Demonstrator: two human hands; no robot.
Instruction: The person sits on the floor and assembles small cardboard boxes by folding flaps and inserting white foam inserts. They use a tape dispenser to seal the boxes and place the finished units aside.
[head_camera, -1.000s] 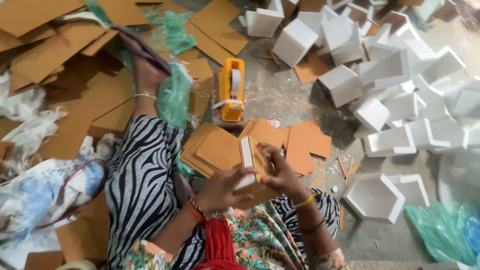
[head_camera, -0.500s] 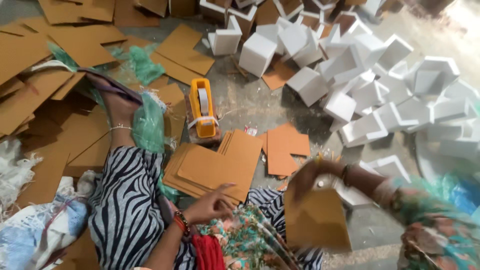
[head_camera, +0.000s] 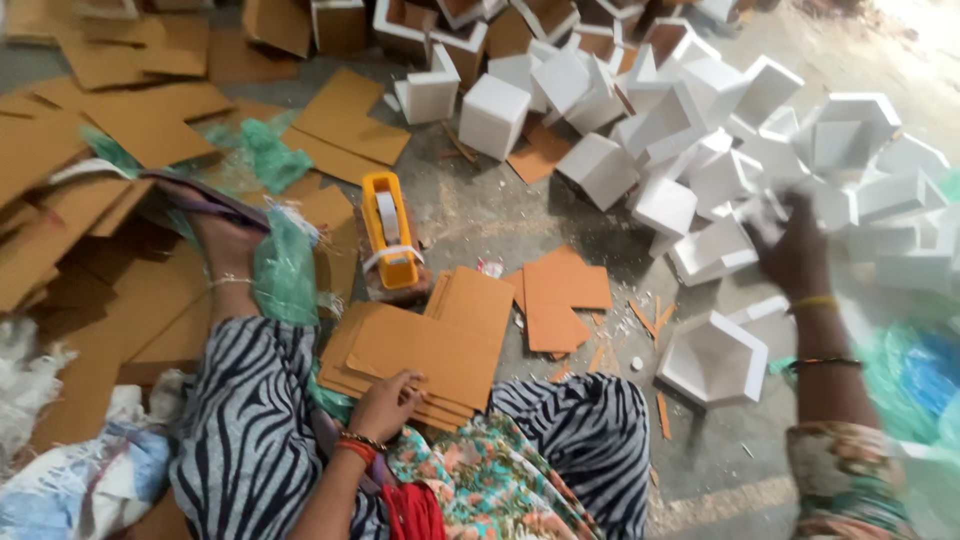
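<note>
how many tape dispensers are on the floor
1: the yellow tape dispenser stands above the brown card stack that the left hand rests on. Others may be hidden.

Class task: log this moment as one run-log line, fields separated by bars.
left hand resting on brown cardboard stack | right hand among white hexagonal boxes | yellow tape dispenser on floor

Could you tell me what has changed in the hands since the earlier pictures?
The right hand let go of the brown box it was carrying and swung out to the white boxes. The left hand dropped onto the cardboard stack and rests there. The yellow tape dispenser stayed put.
</note>
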